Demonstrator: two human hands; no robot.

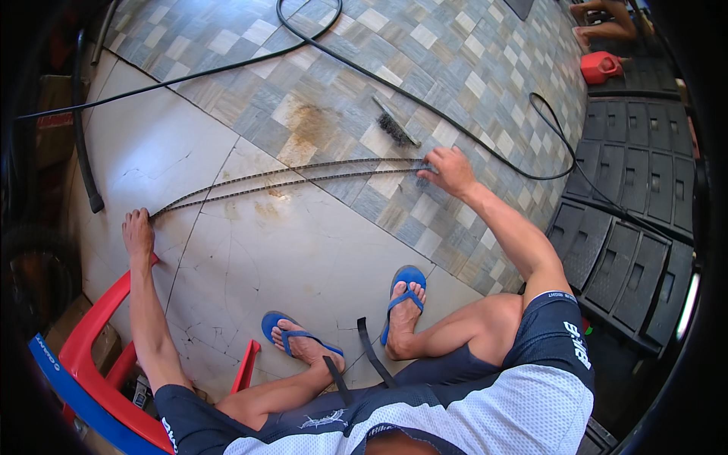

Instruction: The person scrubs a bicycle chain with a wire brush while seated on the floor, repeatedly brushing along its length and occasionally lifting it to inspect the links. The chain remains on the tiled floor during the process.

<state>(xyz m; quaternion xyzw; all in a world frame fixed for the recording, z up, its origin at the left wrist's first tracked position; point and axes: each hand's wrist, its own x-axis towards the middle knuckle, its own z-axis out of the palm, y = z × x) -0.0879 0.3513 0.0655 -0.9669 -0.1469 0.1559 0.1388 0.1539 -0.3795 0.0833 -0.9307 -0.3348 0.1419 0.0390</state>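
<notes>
Hands [139,230] [449,170] pin chain [292,176] ends; brush [394,121] near.

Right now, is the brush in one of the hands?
No, the brush lies on the floor, apart from both hands, which hold the chain.

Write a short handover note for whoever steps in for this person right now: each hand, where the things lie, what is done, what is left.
Left hand: pins one end of the chain to the floor.
Right hand: grips the other end.
Chain lies stretched in a doubled line between the hands. Brush lies on the tiles just beyond it, untouched. Hose runs past behind.
Done: chain laid out straight.
Left: probably brushing the chain; the brush is not yet picked up.
</notes>
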